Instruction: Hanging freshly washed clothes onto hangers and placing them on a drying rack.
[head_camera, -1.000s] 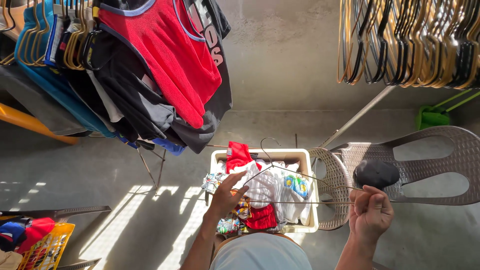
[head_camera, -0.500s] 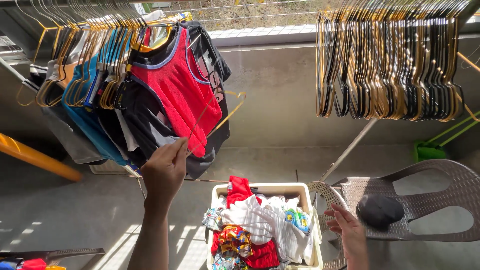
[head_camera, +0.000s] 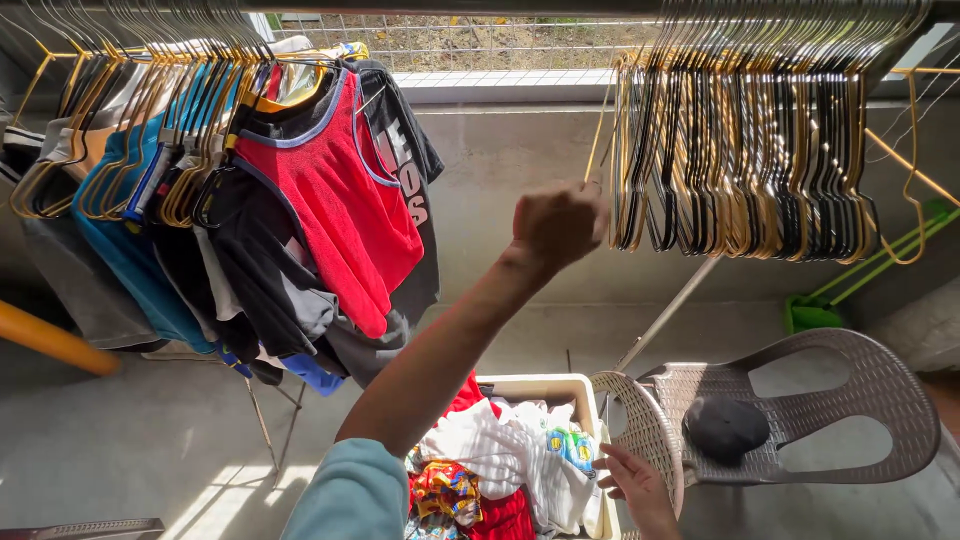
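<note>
Up at the rail, our left hand closes its fingers around a gold hanger at the left end of the hanger row; our right hand, fingers loosely spread and empty, rests near the laundry basket for reach.

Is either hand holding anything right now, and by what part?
The left hand is closed on a gold wire hanger at its lower end, beside the row of hangers. The right hand holds nothing; its fingers are spread by the laundry basket.
</note>
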